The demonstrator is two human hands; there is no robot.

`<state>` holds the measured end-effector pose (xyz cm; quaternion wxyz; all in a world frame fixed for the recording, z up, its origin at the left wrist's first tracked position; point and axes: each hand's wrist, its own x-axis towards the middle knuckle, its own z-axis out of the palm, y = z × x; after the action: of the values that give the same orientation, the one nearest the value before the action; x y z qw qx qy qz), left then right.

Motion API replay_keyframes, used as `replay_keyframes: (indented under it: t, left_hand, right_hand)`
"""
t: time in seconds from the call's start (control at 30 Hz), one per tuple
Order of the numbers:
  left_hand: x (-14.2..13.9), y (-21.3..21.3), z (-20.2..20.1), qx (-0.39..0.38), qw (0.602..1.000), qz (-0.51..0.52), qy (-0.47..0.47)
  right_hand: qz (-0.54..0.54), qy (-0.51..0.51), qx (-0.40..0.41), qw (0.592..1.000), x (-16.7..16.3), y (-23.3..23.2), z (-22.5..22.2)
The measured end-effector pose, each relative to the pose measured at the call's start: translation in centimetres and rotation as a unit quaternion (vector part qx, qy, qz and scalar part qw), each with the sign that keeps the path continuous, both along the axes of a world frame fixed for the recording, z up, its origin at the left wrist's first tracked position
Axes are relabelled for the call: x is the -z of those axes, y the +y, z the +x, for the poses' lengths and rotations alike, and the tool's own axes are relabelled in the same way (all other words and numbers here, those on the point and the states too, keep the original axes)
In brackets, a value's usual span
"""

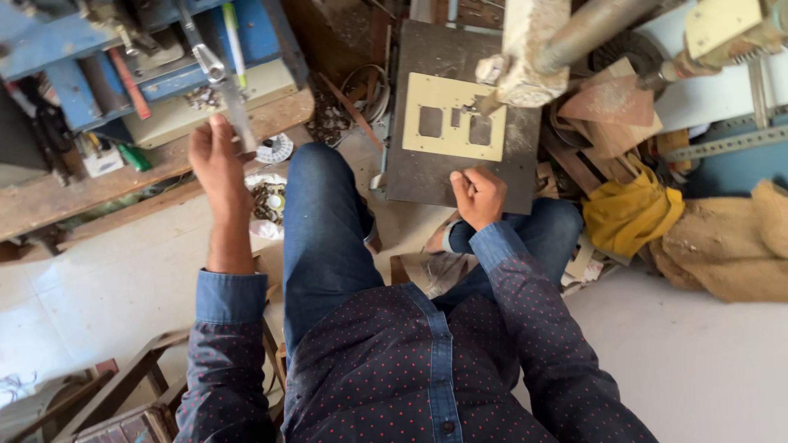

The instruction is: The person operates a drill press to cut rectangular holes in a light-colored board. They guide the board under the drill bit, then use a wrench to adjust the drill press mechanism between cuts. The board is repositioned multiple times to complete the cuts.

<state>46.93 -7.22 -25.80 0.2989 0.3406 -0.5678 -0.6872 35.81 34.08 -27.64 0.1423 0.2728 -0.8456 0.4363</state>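
Cream switch plate [454, 116], likely thin, stiff and light, is lying on the dark machine surface [427, 176]. Right hand [478, 197] is being kept fisted beside it; left hand [215, 160] is gripping a metal tool [232, 102].

Seated person in dotted dark shirt and jeans, seen from above. Left hand [215, 156] raised, fingers closed around a long metal tool [223, 86] that points up toward the blue shelf [70, 41]. Right hand [478, 197] in a loose fist, resting at the near edge of the dark metal plate [427, 176]. On the plate lies a cream panel [453, 123] with rectangular cutouts, under the dusty machine head [529, 57]. Yellow cloth [630, 212] and brown sack [730, 246] to the right; wooden bench [49, 197] to the left.
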Motion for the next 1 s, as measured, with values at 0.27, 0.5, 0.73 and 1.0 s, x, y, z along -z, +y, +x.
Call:
replay_keyframes:
  t: [0.27,0.5,0.73,1.0]
  left_hand:
    - [-1.0,1.6,0.1,-0.082,0.988,-0.126,0.03]
    - [-1.3,0.4,0.2,-0.058,0.975,-0.211,0.044]
    - [-1.7,-1.6,-3.2,-0.035,0.998,-0.057,-0.016]
    - [-3.9,-1.6,-3.1,0.06,0.996,0.067,-0.007]
  right_hand:
    - [0.014,-0.048,0.016,0.999,-0.5,0.1,-0.2]
    - [0.015,-0.036,0.003,0.999,-0.8,-0.5,-0.2]
    - [0.036,-0.043,0.014,0.998,-0.7,-0.3,-0.3]
    - [0.023,-0.039,0.01,0.999,-0.8,-0.3,-0.3]
